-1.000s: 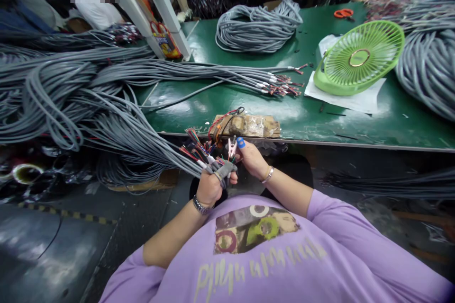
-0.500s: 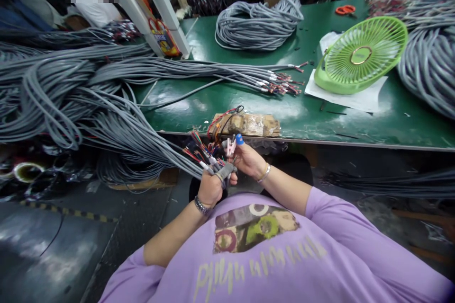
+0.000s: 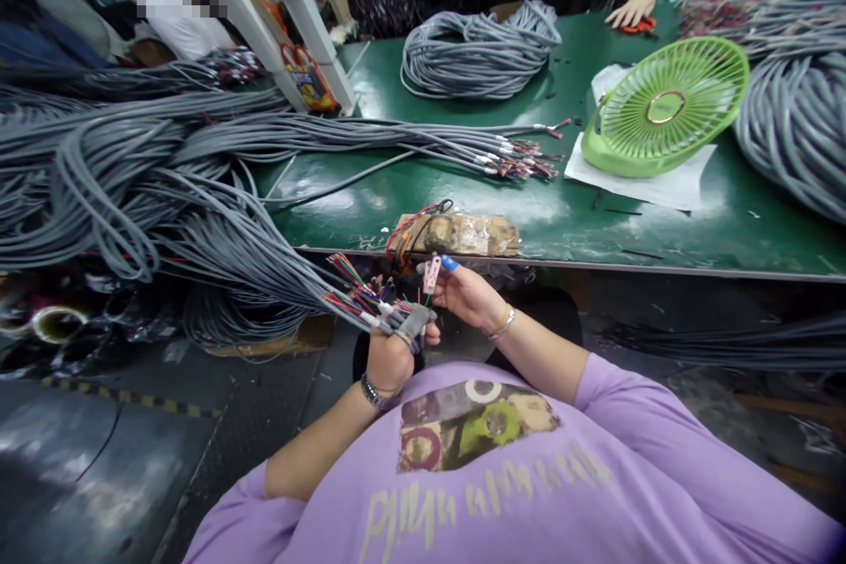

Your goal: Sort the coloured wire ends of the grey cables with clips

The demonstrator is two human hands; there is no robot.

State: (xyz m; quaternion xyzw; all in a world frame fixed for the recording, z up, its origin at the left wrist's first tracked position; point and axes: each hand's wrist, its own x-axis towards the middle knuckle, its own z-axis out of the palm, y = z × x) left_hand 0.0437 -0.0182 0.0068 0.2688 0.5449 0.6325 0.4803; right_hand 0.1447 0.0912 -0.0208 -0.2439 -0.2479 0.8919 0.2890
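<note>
My left hand (image 3: 391,358) is closed around the stripped ends of several grey cables (image 3: 300,264), just below the table edge. Thin coloured wires (image 3: 357,282) fan out from these ends, and a grey covering wraps the left thumb. Close beside it, my right hand (image 3: 473,298) pinches a small pale pink clip-like tool (image 3: 432,275). A blue cover (image 3: 449,263) sits on one right fingertip. Below the tool a few fine wires stand up from the bundle; whether the tool grips one I cannot tell.
A wooden block (image 3: 472,235) with wires lies at the edge of the green table (image 3: 370,185). Beyond are more stripped cables (image 3: 463,145), a coil (image 3: 479,48) and a green fan (image 3: 667,108). Across the table a co-worker's hand (image 3: 635,9) touches orange-handled scissors (image 3: 644,25).
My right hand has shifted slightly right, and the pink tool has turned in its fingers. The wire ends in my left hand spread further left. The co-worker's hand has reached the scissors.
</note>
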